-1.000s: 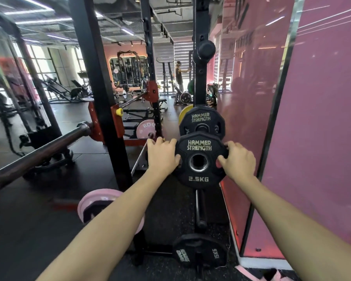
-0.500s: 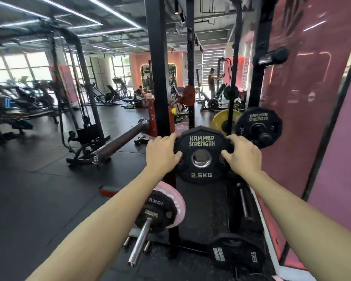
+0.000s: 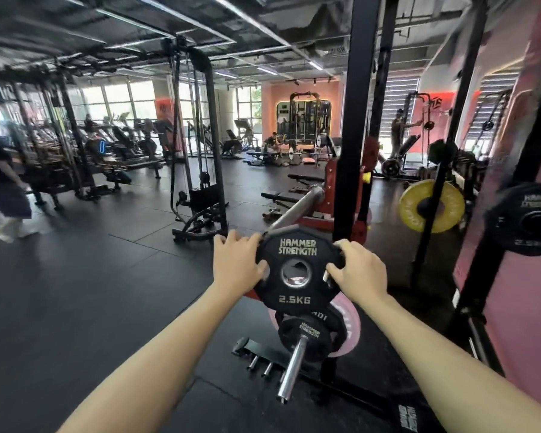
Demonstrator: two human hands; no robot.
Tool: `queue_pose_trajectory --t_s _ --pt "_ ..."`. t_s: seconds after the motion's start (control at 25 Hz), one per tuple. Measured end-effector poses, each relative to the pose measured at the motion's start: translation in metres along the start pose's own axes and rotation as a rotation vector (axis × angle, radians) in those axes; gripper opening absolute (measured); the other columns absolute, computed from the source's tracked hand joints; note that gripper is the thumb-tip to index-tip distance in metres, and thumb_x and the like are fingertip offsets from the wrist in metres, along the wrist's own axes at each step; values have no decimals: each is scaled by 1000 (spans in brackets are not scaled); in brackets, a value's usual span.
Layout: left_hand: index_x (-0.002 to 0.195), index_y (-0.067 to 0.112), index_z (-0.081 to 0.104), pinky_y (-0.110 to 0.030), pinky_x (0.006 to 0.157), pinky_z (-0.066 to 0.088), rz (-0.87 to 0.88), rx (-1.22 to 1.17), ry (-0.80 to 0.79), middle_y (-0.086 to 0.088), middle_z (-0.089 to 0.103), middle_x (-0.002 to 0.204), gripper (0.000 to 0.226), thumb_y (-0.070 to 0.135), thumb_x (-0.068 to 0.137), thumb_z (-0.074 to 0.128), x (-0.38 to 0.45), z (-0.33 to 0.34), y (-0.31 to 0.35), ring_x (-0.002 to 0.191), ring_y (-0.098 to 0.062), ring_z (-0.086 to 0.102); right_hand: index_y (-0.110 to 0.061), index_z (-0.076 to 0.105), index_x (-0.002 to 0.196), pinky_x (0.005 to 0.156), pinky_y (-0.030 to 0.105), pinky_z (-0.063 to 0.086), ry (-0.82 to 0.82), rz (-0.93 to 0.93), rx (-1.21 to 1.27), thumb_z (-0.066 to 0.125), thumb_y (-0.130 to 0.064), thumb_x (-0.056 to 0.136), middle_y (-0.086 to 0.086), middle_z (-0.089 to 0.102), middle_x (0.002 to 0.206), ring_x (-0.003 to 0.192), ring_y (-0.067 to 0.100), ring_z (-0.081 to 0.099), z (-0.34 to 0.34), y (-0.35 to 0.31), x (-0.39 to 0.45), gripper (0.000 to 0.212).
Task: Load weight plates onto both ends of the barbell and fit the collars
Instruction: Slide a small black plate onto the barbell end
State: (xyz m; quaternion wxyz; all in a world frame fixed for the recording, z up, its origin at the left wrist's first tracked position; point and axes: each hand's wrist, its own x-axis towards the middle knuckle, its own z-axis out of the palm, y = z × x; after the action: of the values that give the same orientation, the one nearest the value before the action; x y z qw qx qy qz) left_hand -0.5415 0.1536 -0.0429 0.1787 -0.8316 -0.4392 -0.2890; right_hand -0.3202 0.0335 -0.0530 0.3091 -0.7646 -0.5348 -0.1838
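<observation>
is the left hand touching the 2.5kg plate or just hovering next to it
Touching. The head view shows the left hand with fingers curled over the rim of the 2.5kg plate and its thumb on the face; the right hand grips the opposite edge.

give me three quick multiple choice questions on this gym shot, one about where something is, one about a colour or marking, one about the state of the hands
1. Where does the yellow plate sit?
A. on the rack at right, beyond the held plate
B. on the floor at left
C. in the person's hands

2. What weight is printed on the held plate?
A. 10KG
B. 2.5KG
C. 20KG

3. How is the held plate carried?
A. the left hand alone
B. resting on the floor
C. both hands gripping its edges

Answers:
1. A: the yellow disc hangs by a black upright on the right, farther off than the hands.
2. B: "2.5KG" reads below the centre hole.
3. C: the left hand and right hand curl their fingers round opposite edges, in the air above the storage peg.
</observation>
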Motion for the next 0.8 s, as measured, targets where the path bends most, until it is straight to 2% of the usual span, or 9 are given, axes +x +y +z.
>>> queue_pose_trajectory --t_s 0.24,0.48,0.68,0.8 --pt "106 21 65 -42 79 31 -76 8 47 3 71 83 41 38 69 66 21 28 -51 92 -29 55 -29 59 119 67 30 46 -29 -19 60 67 -42 81 -8 64 103 89 21 64 37 -42 43 41" --pt "107 21 65 -42 80 34 -100 -12 70 4 70 83 42 36 69 70 62 62 -65 88 -27 55 -29 60 113 63 29 42 -10 20 65 70 -39 78 -8 62 99 87 21 63 59 -50 87 38" --pt "111 19 64 -42 79 34 -78 -40 167 5 68 84 45 33 68 66 73 88 -68 86 -26 54 -24 61 112 59 29 36 43 -25 20 71 -35 76 -5 60 98 81 25 62 70 -47 97 38" --pt "115 21 62 -43 84 35 -73 -67 132 6 70 90 45 32 72 62 78 90 -70 91 -26 55 -21 62 110 59 28 33 106 -5 37 73 -33 75 -3 59 95 74 24 61 78 -46 91 39"
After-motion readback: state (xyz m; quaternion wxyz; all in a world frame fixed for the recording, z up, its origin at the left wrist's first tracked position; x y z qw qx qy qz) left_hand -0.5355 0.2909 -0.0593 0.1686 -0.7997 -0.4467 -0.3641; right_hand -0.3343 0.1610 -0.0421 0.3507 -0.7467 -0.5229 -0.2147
